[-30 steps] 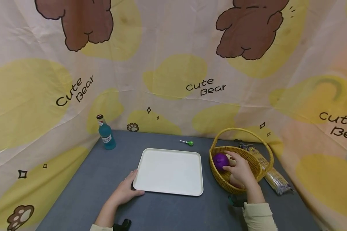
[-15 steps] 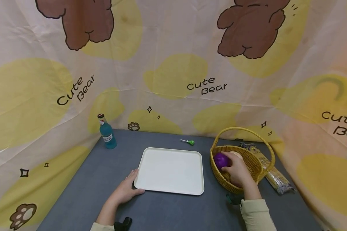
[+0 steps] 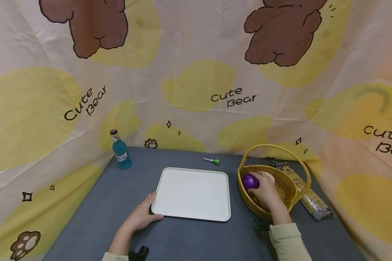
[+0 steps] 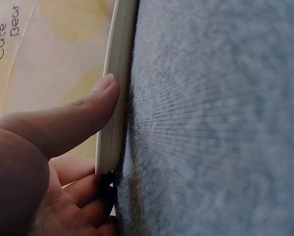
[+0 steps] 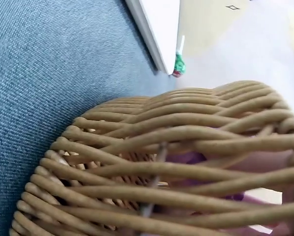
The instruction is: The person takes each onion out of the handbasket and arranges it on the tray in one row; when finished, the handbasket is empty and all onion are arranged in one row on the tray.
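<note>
My left hand holds the near left corner of a white rectangular tray. In the left wrist view, the thumb presses the tray's outer edge, while the other fingers bend round the corner. My right hand reaches into a yellow wicker basket with an arched handle. Its thumb and fingers grip a shiny purple ball by its right side. Just behind the hand, a pale round thing shows in the basket. Through the weave, the right wrist view shows bits of purple and fingers.
Behind the tray lies a green lollipop with a white stick. A blue bottle stands at the back left. To the right of the basket lies a long shiny packet. A printed bear cloth rises behind the grey table.
My right hand has moved slightly down and left, from spread fingers above the basket's contents to a grip on the purple ball. The left hand and tray stay in place.
</note>
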A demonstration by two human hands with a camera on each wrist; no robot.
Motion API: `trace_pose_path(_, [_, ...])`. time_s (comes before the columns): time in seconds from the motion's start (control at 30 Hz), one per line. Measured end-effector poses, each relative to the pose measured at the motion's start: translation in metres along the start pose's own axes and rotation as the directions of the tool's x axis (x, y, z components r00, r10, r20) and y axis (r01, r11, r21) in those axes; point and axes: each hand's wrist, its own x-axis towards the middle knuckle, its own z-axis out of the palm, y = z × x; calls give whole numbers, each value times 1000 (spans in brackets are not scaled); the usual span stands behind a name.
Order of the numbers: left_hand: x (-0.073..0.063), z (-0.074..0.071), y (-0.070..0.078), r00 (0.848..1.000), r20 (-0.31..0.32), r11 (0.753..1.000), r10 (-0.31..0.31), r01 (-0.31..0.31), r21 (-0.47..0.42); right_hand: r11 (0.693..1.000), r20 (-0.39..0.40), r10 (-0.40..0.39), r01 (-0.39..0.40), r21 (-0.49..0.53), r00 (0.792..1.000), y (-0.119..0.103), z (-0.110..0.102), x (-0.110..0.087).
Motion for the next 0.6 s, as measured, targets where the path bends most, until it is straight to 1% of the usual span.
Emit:
trace_pose_path(0.23, [0, 1, 3, 1000, 2, 1000, 17, -17, -15, 1000, -84, 2, 0, 23, 996, -2, -9, -8])
trace_pose_path(0.37, [-3, 2, 1, 1000, 6, 1000, 18, -18, -20, 997, -100, 19, -11, 74, 995, -5, -14, -13])
trace_pose_path(0.6, [-4, 1, 1, 1000, -6, 999, 22, -22, -26, 990, -123, 12, 5, 144, 992, -18, -22, -20])
